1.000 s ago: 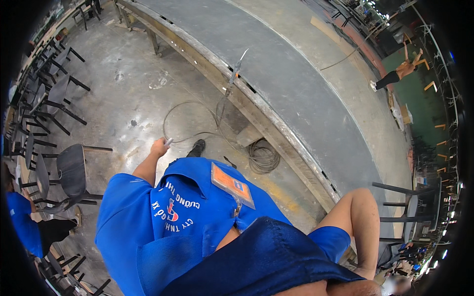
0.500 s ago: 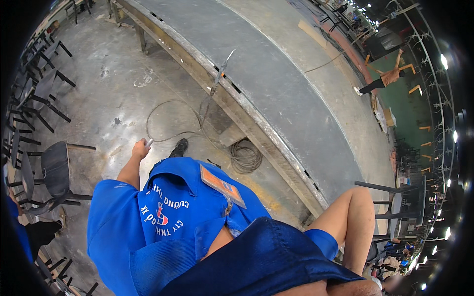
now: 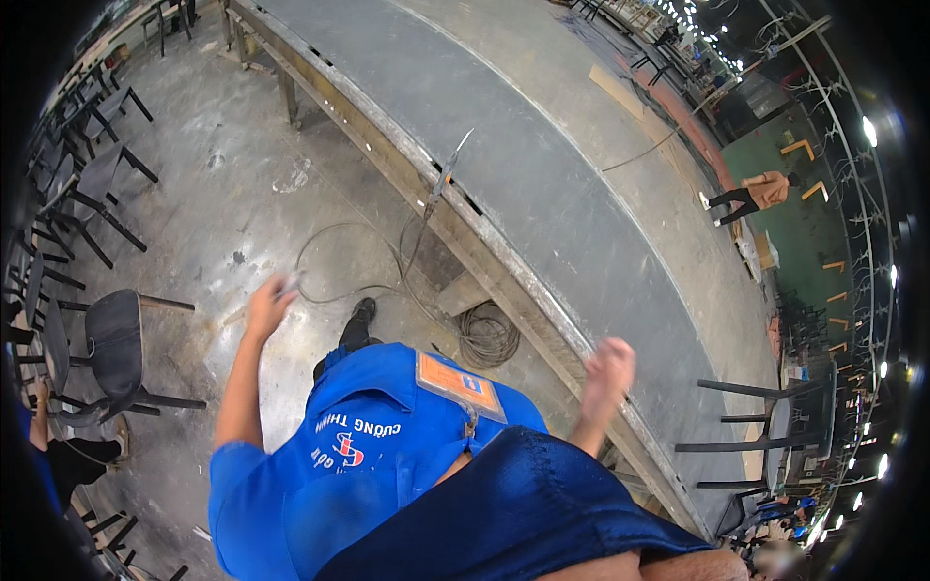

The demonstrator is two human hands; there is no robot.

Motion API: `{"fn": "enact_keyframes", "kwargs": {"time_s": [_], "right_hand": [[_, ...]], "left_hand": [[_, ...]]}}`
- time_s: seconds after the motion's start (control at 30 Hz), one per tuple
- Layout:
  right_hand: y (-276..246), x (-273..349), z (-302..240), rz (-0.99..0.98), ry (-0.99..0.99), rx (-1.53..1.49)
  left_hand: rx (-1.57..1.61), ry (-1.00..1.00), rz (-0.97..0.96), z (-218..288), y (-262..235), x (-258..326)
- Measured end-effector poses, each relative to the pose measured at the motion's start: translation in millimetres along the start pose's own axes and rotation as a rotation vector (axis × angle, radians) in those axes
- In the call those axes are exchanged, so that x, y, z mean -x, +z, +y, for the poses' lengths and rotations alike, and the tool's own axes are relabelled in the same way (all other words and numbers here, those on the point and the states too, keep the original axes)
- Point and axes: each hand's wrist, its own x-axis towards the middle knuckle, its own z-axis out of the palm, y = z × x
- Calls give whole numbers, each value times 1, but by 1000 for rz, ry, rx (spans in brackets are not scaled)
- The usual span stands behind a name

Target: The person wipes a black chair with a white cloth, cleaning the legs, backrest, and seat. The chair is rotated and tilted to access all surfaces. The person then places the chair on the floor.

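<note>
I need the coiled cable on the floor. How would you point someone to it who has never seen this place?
Find the long grey platform running diagonally across the concrete floor, and follow its near edge down toward the person's right hand. The coiled cable lies on the floor against that edge, beside a small wooden block. Unlike the loose wire looping near the left hand, it is wound into a tight round bundle.

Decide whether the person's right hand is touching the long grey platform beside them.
Cannot tell. In the head view the right hand is blurred and overlaps the platform edge, so neither contact nor gap shows plainly.
</note>
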Motion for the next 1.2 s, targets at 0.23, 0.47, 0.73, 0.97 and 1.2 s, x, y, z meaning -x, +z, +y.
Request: {"fn": "enact_keyframes", "kwargs": {"time_s": [0.23,0.47,0.73,0.97,1.2], "right_hand": [[92,-10,177,-269,467,202],[-23,38,261,230,439,375],[-211,185,336,-556,1195,1173],[-147,105,307,-468,1039,800],[60,4,219,-795,897,180]], "left_hand": [[843,126,-682,182,211,-51],[23,568,-420,136,246,-41],[-441,-616,-287,-79,126,1],[-114,-948,327,-118,99,27],[549,-1029,900,-42,132,-239]]}}
